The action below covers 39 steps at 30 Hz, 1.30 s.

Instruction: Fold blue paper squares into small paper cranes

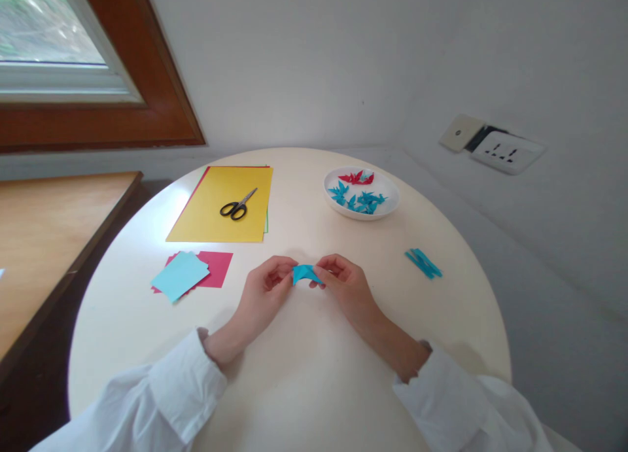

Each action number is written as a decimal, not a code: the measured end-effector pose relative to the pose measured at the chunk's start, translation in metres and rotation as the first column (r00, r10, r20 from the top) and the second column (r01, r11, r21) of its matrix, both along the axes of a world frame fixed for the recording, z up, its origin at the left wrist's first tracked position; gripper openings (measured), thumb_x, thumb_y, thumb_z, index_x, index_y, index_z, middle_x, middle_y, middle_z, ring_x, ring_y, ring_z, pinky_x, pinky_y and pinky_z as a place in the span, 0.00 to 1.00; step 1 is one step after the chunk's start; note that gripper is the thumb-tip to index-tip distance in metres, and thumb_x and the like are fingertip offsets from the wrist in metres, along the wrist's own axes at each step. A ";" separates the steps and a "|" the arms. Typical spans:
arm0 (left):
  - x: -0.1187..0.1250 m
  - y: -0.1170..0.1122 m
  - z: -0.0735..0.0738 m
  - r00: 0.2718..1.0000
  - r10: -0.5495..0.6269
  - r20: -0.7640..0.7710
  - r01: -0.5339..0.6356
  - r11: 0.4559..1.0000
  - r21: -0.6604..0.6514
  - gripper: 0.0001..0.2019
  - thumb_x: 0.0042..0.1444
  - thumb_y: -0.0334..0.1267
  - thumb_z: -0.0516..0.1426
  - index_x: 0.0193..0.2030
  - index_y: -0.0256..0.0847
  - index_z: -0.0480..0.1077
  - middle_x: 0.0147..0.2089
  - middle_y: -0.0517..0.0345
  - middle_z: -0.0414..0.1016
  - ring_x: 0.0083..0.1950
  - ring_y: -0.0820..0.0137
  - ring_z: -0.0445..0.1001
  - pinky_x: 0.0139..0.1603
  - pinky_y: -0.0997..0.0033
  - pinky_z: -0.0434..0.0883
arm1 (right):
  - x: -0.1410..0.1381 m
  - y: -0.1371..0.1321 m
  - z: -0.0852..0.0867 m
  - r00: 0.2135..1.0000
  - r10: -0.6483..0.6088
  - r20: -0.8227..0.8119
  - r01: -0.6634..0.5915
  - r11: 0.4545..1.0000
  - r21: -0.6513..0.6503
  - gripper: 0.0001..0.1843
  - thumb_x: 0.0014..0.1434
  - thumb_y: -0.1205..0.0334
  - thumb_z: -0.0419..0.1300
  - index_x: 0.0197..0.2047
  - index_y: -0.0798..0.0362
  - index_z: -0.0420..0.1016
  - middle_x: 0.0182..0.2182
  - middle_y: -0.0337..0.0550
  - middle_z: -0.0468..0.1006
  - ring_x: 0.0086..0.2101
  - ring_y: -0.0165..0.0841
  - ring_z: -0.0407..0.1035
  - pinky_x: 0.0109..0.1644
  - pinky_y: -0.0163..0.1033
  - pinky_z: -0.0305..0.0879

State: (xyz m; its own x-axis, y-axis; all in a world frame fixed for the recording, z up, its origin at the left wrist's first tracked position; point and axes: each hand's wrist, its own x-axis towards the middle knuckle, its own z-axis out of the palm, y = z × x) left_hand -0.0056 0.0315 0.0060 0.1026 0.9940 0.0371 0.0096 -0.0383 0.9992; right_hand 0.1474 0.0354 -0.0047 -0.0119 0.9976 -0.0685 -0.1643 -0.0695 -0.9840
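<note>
Between both hands, just above the middle of the table, is a small folded piece of blue paper [305, 273], its lower edge bowed upward. My left hand [269, 283] pinches its left end between thumb and fingers. At the other end my right hand [347, 283] grips it the same way, with the thumb in front. Some of my fingertips are hidden behind the paper. Beyond my right hand, a white dish [362, 214] holds folded blue paper shapes [366, 202] and a few red ones [354, 178].
Black-handled scissors [237, 207] lie on yellow paper sheets [201, 223] at the back left. Nearer are light blue squares [182, 275] over red paper squares [220, 269]. Thin blue strips [424, 263] lie on the right of the round white table [314, 386]. A wall socket [507, 152] is beyond.
</note>
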 end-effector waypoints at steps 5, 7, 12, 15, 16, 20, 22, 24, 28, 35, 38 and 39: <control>0.002 0.002 0.001 0.998 0.045 0.040 -0.042 0.996 -0.081 0.11 0.43 0.39 0.62 0.32 0.38 0.67 0.25 0.61 0.73 0.25 0.73 0.72 0.27 0.74 0.68 | 0.002 -0.001 0.000 0.988 -0.031 0.153 0.004 0.985 0.170 0.09 0.49 0.55 0.60 0.26 0.52 0.69 0.23 0.38 0.74 0.26 0.30 0.70 0.32 0.36 0.67; 0.001 0.003 0.001 0.998 0.041 0.044 -0.036 0.994 -0.103 0.11 0.44 0.39 0.62 0.32 0.38 0.66 0.23 0.62 0.73 0.23 0.73 0.72 0.25 0.74 0.67 | 0.006 -0.002 0.001 0.974 -0.057 0.221 0.000 0.968 0.253 0.08 0.51 0.57 0.59 0.30 0.52 0.72 0.28 0.41 0.76 0.31 0.31 0.71 0.37 0.37 0.68; -0.001 0.004 -0.002 1.000 0.005 0.009 -0.004 0.995 -0.103 0.07 0.47 0.36 0.59 0.30 0.38 0.65 0.17 0.65 0.69 0.20 0.76 0.69 0.23 0.77 0.64 | 0.014 -0.004 0.001 0.935 -0.018 0.354 -0.140 0.899 0.415 0.10 0.54 0.64 0.57 0.41 0.49 0.74 0.38 0.44 0.76 0.39 0.33 0.70 0.39 0.37 0.67; -0.002 0.005 -0.004 0.999 -0.037 0.033 0.041 0.992 -0.119 0.05 0.48 0.35 0.58 0.28 0.38 0.66 0.18 0.65 0.67 0.19 0.77 0.67 0.23 0.76 0.64 | 0.015 -0.005 0.002 0.923 0.011 0.386 -0.207 0.858 0.471 0.11 0.53 0.67 0.57 0.41 0.48 0.75 0.36 0.42 0.77 0.37 0.31 0.70 0.38 0.37 0.67; -0.002 0.005 -0.004 0.998 -0.049 0.048 0.054 0.991 -0.124 0.05 0.48 0.35 0.58 0.27 0.37 0.66 0.18 0.65 0.68 0.19 0.77 0.67 0.23 0.76 0.64 | 0.015 -0.005 0.002 0.921 0.013 0.389 -0.215 0.849 0.482 0.11 0.53 0.68 0.58 0.40 0.48 0.75 0.35 0.42 0.77 0.35 0.31 0.70 0.37 0.37 0.67; -0.003 0.005 -0.004 0.993 -0.063 0.100 0.078 0.985 -0.154 0.04 0.46 0.35 0.59 0.26 0.37 0.68 0.19 0.63 0.69 0.19 0.77 0.67 0.23 0.75 0.64 | 0.013 -0.007 0.006 0.915 0.000 0.403 -0.211 0.852 0.480 0.08 0.51 0.67 0.60 0.36 0.50 0.76 0.32 0.41 0.77 0.31 0.30 0.69 0.35 0.37 0.68; -0.003 0.005 -0.004 0.991 -0.065 0.114 0.083 0.983 -0.165 0.06 0.45 0.36 0.60 0.26 0.37 0.68 0.20 0.62 0.69 0.20 0.76 0.67 0.24 0.75 0.64 | 0.013 -0.007 0.006 0.913 -0.003 0.407 -0.195 0.874 0.445 0.06 0.51 0.66 0.60 0.34 0.50 0.77 0.30 0.41 0.78 0.30 0.30 0.70 0.34 0.37 0.68; -0.003 0.005 -0.003 0.991 -0.060 0.122 0.079 0.984 -0.162 0.08 0.47 0.39 0.60 0.26 0.36 0.69 0.21 0.60 0.70 0.22 0.75 0.69 0.26 0.74 0.66 | 0.014 -0.006 0.006 0.917 -0.012 0.398 -0.168 0.894 0.416 0.05 0.51 0.65 0.61 0.33 0.50 0.77 0.29 0.42 0.78 0.29 0.31 0.70 0.34 0.37 0.68; -0.002 0.005 0.001 0.991 -0.035 0.132 0.053 0.989 -0.135 0.12 0.47 0.44 0.61 0.28 0.36 0.71 0.25 0.56 0.74 0.27 0.71 0.73 0.33 0.70 0.71 | 0.014 -0.004 0.003 0.926 -0.055 0.375 -0.100 0.919 0.381 0.04 0.50 0.63 0.62 0.32 0.50 0.77 0.28 0.41 0.78 0.29 0.31 0.70 0.35 0.37 0.67; -0.001 0.002 -0.002 0.999 0.032 -0.006 -0.032 0.999 -0.025 0.11 0.41 0.39 0.65 0.30 0.36 0.73 0.21 0.61 0.71 0.23 0.75 0.67 0.23 0.77 0.63 | 0.013 -0.002 0.004 0.934 -0.085 0.348 -0.052 0.929 0.367 0.04 0.49 0.61 0.63 0.29 0.51 0.78 0.26 0.40 0.77 0.28 0.31 0.68 0.33 0.37 0.64; -0.002 0.001 -0.007 0.998 0.023 -0.060 -0.019 0.998 0.054 0.08 0.45 0.38 0.63 0.32 0.37 0.74 0.23 0.61 0.71 0.24 0.76 0.67 0.25 0.77 0.64 | 0.012 -0.002 0.005 0.934 -0.084 0.347 -0.058 0.924 0.378 0.03 0.49 0.62 0.63 0.28 0.50 0.78 0.25 0.40 0.76 0.27 0.31 0.67 0.32 0.36 0.63; -0.002 0.000 -0.008 0.997 0.017 -0.079 -0.010 0.996 0.084 0.07 0.46 0.38 0.62 0.32 0.37 0.74 0.24 0.60 0.72 0.25 0.75 0.68 0.26 0.76 0.65 | 0.012 -0.002 0.005 0.933 -0.084 0.350 -0.061 0.921 0.385 0.03 0.49 0.62 0.63 0.28 0.50 0.77 0.24 0.39 0.76 0.27 0.31 0.67 0.32 0.36 0.63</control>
